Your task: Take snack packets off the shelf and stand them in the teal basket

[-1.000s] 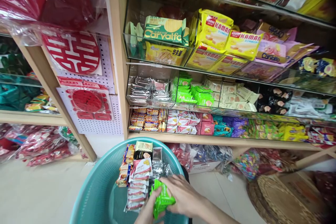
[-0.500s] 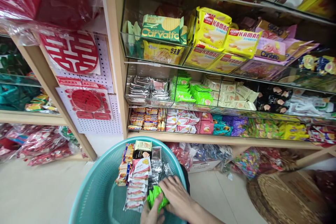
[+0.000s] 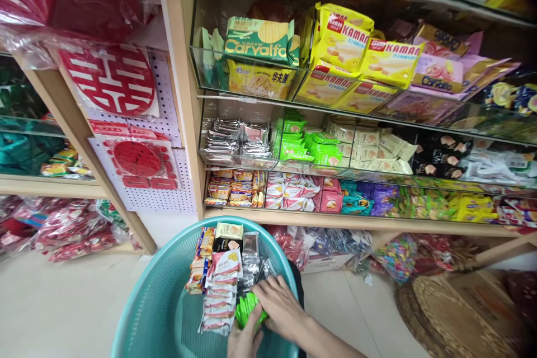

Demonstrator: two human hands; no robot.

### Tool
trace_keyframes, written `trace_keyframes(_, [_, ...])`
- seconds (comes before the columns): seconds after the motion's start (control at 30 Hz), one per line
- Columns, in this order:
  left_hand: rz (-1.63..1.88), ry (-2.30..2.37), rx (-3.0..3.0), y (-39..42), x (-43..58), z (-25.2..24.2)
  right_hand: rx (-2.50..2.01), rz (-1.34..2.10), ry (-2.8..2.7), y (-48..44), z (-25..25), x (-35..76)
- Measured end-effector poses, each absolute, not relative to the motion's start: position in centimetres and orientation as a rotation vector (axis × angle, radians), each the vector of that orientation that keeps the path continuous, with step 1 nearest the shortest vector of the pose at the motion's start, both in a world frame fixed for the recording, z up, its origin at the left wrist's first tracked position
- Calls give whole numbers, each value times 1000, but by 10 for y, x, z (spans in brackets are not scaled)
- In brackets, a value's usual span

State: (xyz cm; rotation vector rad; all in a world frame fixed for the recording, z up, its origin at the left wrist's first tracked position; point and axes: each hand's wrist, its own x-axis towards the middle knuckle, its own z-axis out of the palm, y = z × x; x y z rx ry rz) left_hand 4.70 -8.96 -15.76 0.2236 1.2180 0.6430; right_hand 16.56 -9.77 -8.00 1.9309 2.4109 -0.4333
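Note:
Bright green snack packets are gripped between my two hands, low over the teal plastic basket. My left hand closes on them from the near side, thumb on top. My right hand curls over their right end, its fingertips partly hidden. Just left of the packets lies a row of white and pink packets. Orange packets line the basket's left side. Silver packets lie behind my hands, beside a black packet and a cream packet.
Glass-fronted shelves full of wrapped snacks rise behind the basket. A wooden post and red paper decorations stand to the left. Plastic bags fill the space under the bottom shelf. Woven mats lie at the right on the tiled floor.
Both hands stay on the green packets inside the basket, with only a slight shift of the fingers. The camera view has moved a little.

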Motion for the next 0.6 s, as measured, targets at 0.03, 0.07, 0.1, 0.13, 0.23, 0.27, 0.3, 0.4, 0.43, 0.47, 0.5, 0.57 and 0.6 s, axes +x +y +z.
trace_keyframes(0.03, [645, 1213, 211, -89, 47, -157, 1925, -426, 2402, -97, -81, 165])
trace_keyframes(0.07, [643, 1210, 199, -89, 47, -157, 1920, -423, 2393, -97, -82, 165])
trace_keyframes(0.1, [636, 1211, 187, -88, 47, -156, 1918, -421, 2387, -96, -82, 164])
trace_keyframes(0.13, [628, 1213, 178, -87, 46, -156, 1917, -421, 2382, -96, -83, 164])
trace_keyframes(0.23, [594, 1214, 169, -85, 44, -154, 1930, -424, 2361, -95, -84, 163])
trace_keyframes(0.27, [581, 1213, 170, -85, 43, -154, 1938, -426, 2354, -96, -84, 162])
trace_keyframes(0.3, [569, 1212, 174, -84, 43, -153, 1948, -430, 2346, -96, -83, 162])
trace_keyframes(0.4, [542, 1202, 187, -83, 41, -149, 1984, -450, 2323, -97, -82, 162])
trace_keyframes(0.43, [539, 1190, 192, -83, 40, -147, 2000, -456, 2312, -98, -82, 162])
trace_keyframes(0.47, [539, 1177, 197, -82, 39, -144, 2016, -461, 2300, -98, -81, 162])
trace_keyframes(0.5, [541, 1165, 198, -81, 39, -142, 2032, -469, 2285, -98, -81, 162])
trace_keyframes(0.57, [549, 1148, 191, -80, 39, -138, 2061, -484, 2257, -98, -80, 161])
trace_keyframes(0.6, [554, 1147, 181, -79, 39, -136, 2073, -487, 2247, -98, -80, 160])
